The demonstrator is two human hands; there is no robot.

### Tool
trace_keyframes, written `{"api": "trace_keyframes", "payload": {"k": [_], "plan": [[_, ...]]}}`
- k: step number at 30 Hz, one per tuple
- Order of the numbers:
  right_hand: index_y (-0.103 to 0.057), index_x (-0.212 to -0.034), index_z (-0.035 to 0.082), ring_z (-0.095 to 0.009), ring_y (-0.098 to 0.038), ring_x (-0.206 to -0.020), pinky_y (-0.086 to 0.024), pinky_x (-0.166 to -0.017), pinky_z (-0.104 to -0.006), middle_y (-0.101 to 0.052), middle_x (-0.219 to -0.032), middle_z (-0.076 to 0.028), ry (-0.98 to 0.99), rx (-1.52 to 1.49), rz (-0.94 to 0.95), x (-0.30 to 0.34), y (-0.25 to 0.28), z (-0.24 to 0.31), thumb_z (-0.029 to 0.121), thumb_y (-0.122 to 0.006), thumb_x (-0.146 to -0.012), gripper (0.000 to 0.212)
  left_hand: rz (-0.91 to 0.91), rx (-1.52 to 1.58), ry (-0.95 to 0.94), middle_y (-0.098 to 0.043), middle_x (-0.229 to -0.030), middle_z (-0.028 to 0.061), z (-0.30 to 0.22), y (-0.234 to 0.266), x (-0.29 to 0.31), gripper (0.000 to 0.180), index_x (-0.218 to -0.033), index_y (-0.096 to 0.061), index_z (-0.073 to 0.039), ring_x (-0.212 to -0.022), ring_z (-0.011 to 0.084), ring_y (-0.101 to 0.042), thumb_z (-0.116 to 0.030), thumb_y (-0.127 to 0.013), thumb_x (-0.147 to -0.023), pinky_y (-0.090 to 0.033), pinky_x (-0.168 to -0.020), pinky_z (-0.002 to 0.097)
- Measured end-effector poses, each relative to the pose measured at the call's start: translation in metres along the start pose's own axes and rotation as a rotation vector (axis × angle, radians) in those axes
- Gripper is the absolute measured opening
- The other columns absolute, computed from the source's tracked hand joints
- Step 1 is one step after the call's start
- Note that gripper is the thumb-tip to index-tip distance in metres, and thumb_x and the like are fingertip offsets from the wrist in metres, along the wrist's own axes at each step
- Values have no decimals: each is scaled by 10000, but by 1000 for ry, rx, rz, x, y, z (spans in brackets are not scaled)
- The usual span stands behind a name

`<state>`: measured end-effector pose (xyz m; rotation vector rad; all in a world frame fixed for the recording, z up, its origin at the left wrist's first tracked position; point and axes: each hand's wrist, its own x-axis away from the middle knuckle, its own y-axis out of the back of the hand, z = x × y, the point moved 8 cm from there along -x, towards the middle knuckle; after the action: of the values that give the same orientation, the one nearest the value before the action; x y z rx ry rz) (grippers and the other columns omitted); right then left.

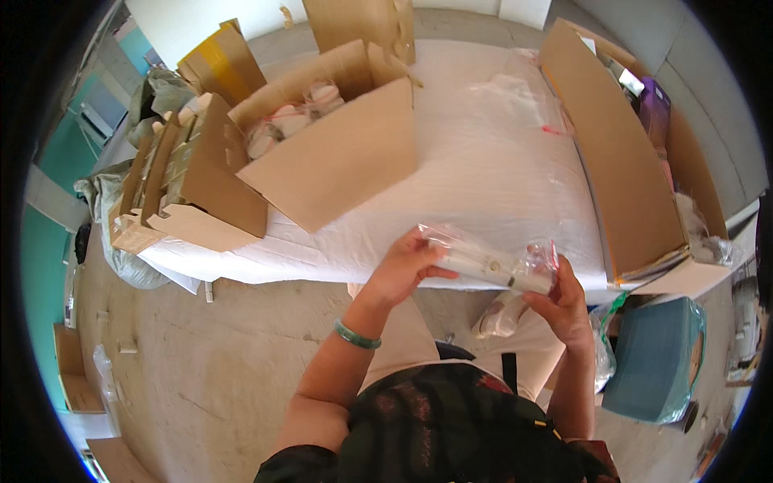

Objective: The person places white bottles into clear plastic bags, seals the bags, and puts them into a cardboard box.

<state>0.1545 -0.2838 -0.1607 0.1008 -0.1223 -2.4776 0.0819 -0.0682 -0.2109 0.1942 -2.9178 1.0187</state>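
"What are you seeing nearest the body?"

"Bare forearms are reaching out past the lap, a green bangle (pixel 357 336) circling the left wrist. The right hand (pixel 564 310) is sitting slightly closer in, the left hand (pixel 403 270) slightly farther out."

"Are they gripping anything?"

"Yes, both are grasping one clear packet (pixel 477 264). The left is pinching its left end between thumb and fingers; the right is holding the opposite end, thumb lying along the near side."

"So which way is the packet lying?"

"It's spanning the space between the hands, its long axis running crosswise and slanting from far left to near right. Neither hand is nearer: each is touching its own end. A red strip (pixel 554 256) is showing beside the right fingers. Something pale and long is filling the plastic, but I'm not making out what."

"And beyond it?"

"From here the packet is crossing the near edge of the white table cover (pixel 483 185). Farther off, an open carton (pixel 338 153) is standing on the left, wrapped white things (pixel 290 121) showing inside. A long carton (pixel 612 161) is lining the right side, with a purple box (pixel 655 109) in it. A tall carton (pixel 358 28) is standing farthest back."
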Motion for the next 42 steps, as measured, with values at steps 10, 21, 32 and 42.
{"api": "trace_keyframes", "payload": {"k": [10,21,32,42], "plan": [[-519,-1131,45,-87,-513,-892,-422,-778,-230,-561,-990,-12,-19,-172,-77,2,12,-2,77,-715,-793,392,11,-300,-178,-566,-987,26,-18,-6,6,272,-1133,-537,-34,-784,88,-589,-65,-617,-875,-544,-645,254],[-536,-1126,28,-69,-521,-786,-434,-663,-205,-527,-891,5,51,-16,-35,-2,-5,12,52,-681,-816,343,-158,-335,-134,-613,-972,24,-29,10,18,241,-1055,-590,-62,-896,109,-568,-186,-650,-857,-486,-699,263],[-578,-1038,29,-36,-439,-625,-382,-556,-194,-502,-713,31,5,218,-42,-22,-24,30,98,-716,-777,303,200,-1215,-413,-594,-1116,167,-39,-61,19,522,-1184,-541,-23,-1025,313,-564,-230,-727,-743,-462,-868,378],[-475,-1167,31,-117,-592,-841,-489,-689,-246,-612,-973,-82,269,227,-7,-39,-60,88,166,-775,-739,540,46,-1277,-749,-569,-1099,164,-92,-118,28,628,-1287,-458,-39,-936,333,-580,-101,-710,-716,-506,-765,372]]}}
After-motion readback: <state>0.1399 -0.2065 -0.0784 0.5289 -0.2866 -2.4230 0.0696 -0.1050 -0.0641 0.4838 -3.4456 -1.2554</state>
